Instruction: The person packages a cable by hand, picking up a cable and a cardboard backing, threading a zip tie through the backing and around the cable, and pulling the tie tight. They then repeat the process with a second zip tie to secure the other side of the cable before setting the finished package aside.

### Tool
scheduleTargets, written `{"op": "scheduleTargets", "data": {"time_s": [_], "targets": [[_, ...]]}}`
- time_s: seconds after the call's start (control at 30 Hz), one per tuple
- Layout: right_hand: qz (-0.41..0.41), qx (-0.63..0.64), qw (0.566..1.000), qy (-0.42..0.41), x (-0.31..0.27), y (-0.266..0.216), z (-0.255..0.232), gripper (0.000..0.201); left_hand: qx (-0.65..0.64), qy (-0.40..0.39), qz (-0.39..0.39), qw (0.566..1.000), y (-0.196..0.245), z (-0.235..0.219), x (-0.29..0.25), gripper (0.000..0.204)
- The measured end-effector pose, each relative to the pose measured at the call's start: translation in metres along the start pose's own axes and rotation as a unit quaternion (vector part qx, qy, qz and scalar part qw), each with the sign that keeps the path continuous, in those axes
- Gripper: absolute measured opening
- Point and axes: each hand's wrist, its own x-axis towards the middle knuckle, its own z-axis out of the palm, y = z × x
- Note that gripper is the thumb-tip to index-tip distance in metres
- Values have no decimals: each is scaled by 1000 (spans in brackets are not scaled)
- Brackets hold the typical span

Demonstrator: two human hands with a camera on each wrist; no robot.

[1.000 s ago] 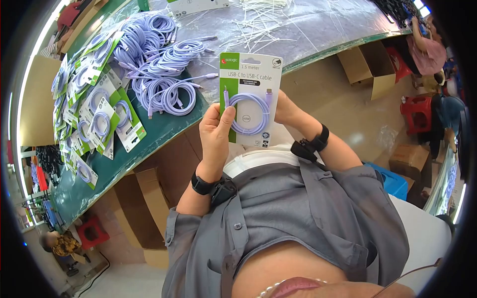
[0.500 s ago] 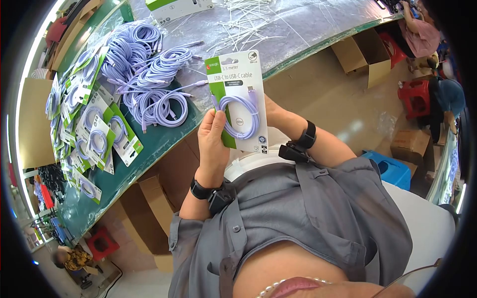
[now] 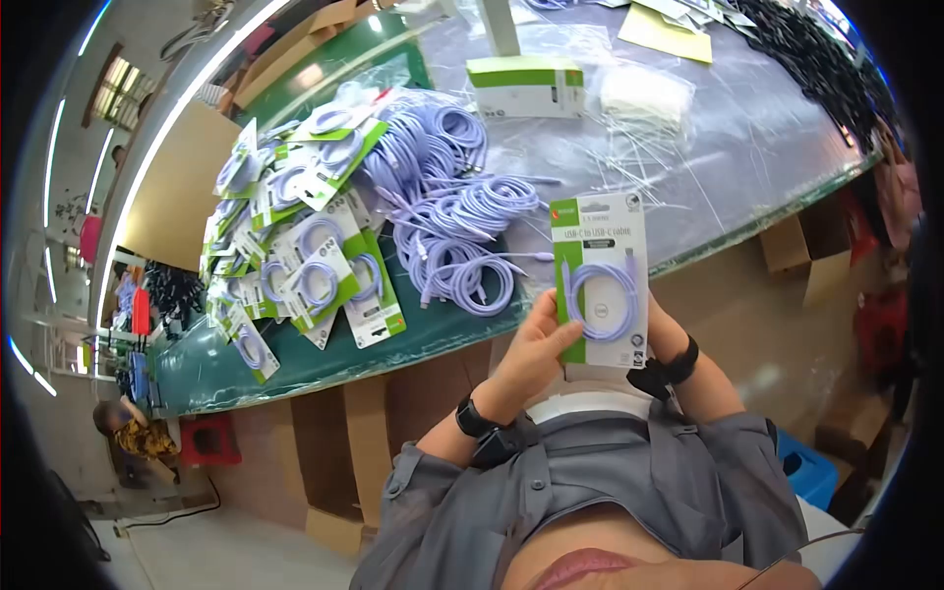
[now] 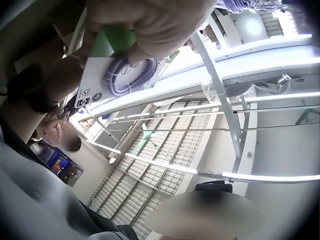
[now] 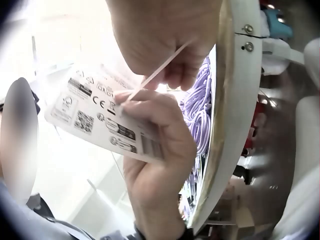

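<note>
In the head view the left hand (image 3: 531,344) grips the left edge of a white-and-green card (image 3: 634,339) with its thumb on the front. A coiled lilac cable (image 3: 578,320) is fastened to the card. The right hand is mostly hidden behind the card. From the right wrist, the card's printed back (image 5: 95,117) shows, with the left hand (image 5: 160,140) around its edge. Close above, the right hand (image 5: 165,35) has curled fingers holding a thin white strip (image 5: 162,67), whose other end reaches the left fingers. The left wrist view shows the left hand (image 4: 150,25) on the card.
Carded cables (image 3: 315,280) are piled on the green table edge (image 3: 246,393), beside loose lilac cable coils (image 3: 482,211). Farther back lie a green-and-white box (image 3: 526,93) and scattered white strips (image 3: 644,147). Black cables (image 3: 806,59) lie at the far right, cardboard boxes (image 3: 369,433) below.
The head view has shifted, so the table, card and hands appear farther right and lower, and more of the table's back shows. The left hand keeps its grip on the card.
</note>
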Motion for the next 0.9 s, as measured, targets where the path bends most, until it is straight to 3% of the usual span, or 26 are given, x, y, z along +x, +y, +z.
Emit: {"op": "scheduleTargets", "data": {"time_s": [0.03,0.07,0.1,0.13,0.17,0.23,0.27,0.33,0.43,0.47,0.53,0.57,0.63,0.67,0.73,0.77,0.83,0.9], "targets": [[2,-1,1000,-6,4,-5,8,37,3,1,6,1000,6,-4,2,39],[-116,-322,940,7,8,-11,14,36,6,2,-2,1000,13,-11,2,39],[-222,-602,767,24,9,-16,19,34,9,2,-14,1000,20,-17,2,39],[-340,-692,637,23,18,-21,34,25,8,34,-19,999,32,-24,6,41],[-321,-701,634,65,25,-25,17,14,21,59,-3,998,54,-18,10,39],[-262,-649,696,161,21,-26,28,7,59,99,63,991,85,-56,29,33],[-257,-647,698,170,22,-26,31,7,6,125,73,990,105,-67,33,31],[-330,-696,630,96,23,-25,35,10,40,137,92,985,149,-76,38,30],[-287,-717,631,69,23,-25,38,11,55,101,122,986,187,-85,36,30],[-293,-714,632,66,28,-24,45,11,85,76,121,986,191,-81,30,30],[-324,-622,699,144,34,-20,64,17,91,34,92,991,182,-69,25,36],[-327,-618,699,152,38,-18,77,17,93,20,71,993,170,-60,25,38],[-337,-518,785,49,53,-16,103,20,89,46,57,993,138,-50,24,42],[-339,-519,783,55,63,-13,107,20,75,23,39,996,126,-45,23,42],[-525,-617,586,28,80,-8,108,16,57,-3,23,998,114,-38,21,41],[-523,-620,584,28,76,-10,106,16,28,-14,11,999,111,-36,20,40],[-270,-526,806,15,63,-15,102,12,-4,-22,-3,1000,106,-38,17,39],[-256,-563,785,17,59,-20,106,12,-78,-95,5,992,103,-43,15,39]]}}
